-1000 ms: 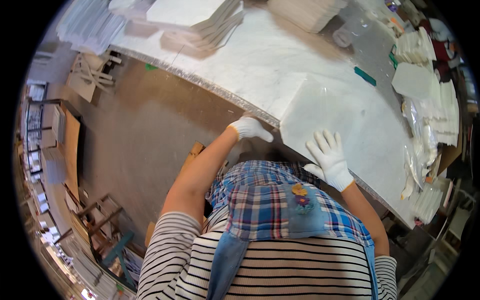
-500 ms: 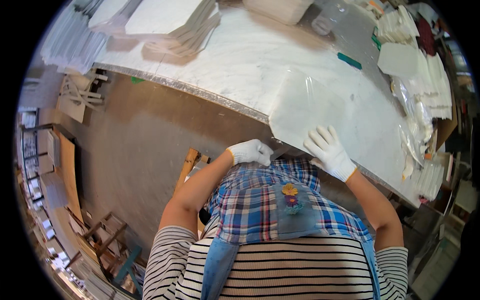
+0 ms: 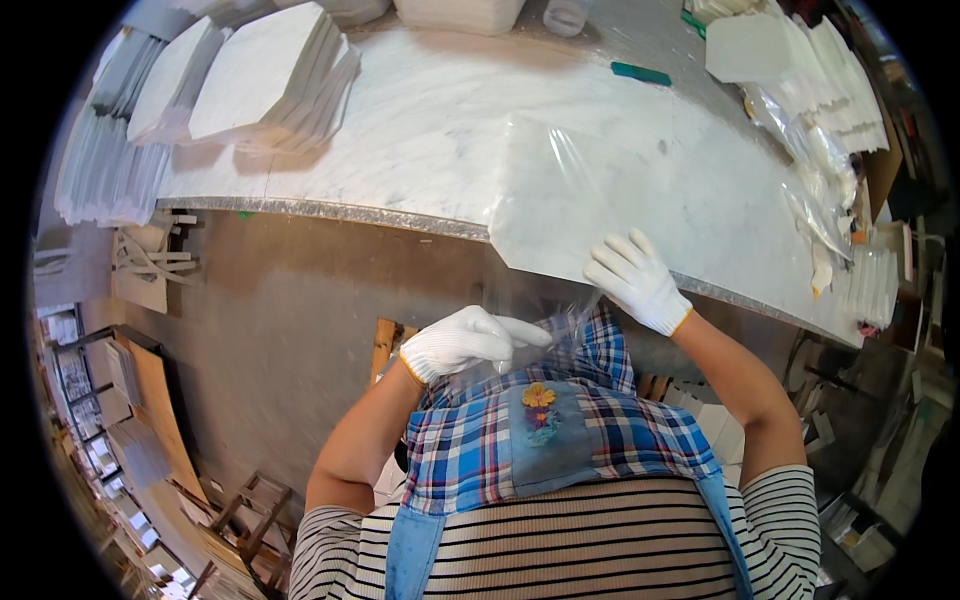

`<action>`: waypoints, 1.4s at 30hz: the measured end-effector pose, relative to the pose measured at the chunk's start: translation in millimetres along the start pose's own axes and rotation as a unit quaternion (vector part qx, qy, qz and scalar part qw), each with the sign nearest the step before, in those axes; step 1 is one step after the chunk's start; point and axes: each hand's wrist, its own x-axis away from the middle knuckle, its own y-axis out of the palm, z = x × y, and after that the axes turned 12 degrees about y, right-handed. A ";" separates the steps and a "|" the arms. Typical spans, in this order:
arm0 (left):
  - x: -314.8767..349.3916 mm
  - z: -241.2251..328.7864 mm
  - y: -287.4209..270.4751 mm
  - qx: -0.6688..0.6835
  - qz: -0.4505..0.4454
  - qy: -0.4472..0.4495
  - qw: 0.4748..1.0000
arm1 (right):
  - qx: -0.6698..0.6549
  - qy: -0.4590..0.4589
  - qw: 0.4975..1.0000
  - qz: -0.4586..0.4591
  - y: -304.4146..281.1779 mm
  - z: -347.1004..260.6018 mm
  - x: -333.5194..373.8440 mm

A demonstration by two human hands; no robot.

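Observation:
A white octagonal sheet (image 3: 545, 205) lies at the table's front edge under clear, shiny plastic. Loose plastic film (image 3: 568, 318), looking like the mouth of a clear bag, hangs off the edge toward my apron. My left hand (image 3: 462, 343), in a white knit glove, is at the film's left side in front of the table. Its index finger points right and the others curl in, seemingly around the film. My right hand (image 3: 640, 283), gloved alike, lies on the sheet's near right corner, fingers stretched out and holding nothing.
Stacks of white octagonal pieces (image 3: 255, 75) stand at the table's far left. A green strip (image 3: 641, 74) lies toward the back. Wrapped white pieces and crumpled plastic (image 3: 800, 140) crowd the right side. The table's front edge (image 3: 340, 212) runs across before me.
My left hand has moved toward my body and left, drawing the loose film out with it. My right hand stays on the sheet's corner. The view has shifted.

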 end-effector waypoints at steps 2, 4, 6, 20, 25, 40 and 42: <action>-2.2 5.7 4.6 0.047 -0.013 0.026 0.998 | -0.005 0.010 1.000 0.015 2.7 0.0 2.2; -7.0 13.5 7.2 0.074 -0.029 0.043 0.996 | -0.034 0.038 0.999 0.005 9.0 -3.2 7.8; -20.6 31.3 14.9 0.068 -0.033 0.082 0.994 | -0.045 0.058 0.997 0.006 14.2 -3.3 12.3; -111.3 44.6 -12.6 0.348 0.102 0.126 0.924 | -0.266 0.370 0.854 0.250 19.2 -52.0 9.1; -122.4 48.1 -3.6 0.275 0.135 0.130 0.943 | -0.384 0.606 0.656 0.235 19.2 -57.4 11.7; -129.4 57.5 18.8 0.280 0.121 0.170 0.937 | -0.617 0.529 0.580 0.055 -13.5 -15.1 -15.0; -128.3 55.1 15.3 0.281 0.145 0.162 0.935 | -0.593 0.525 0.610 -0.034 -12.3 -7.3 -15.9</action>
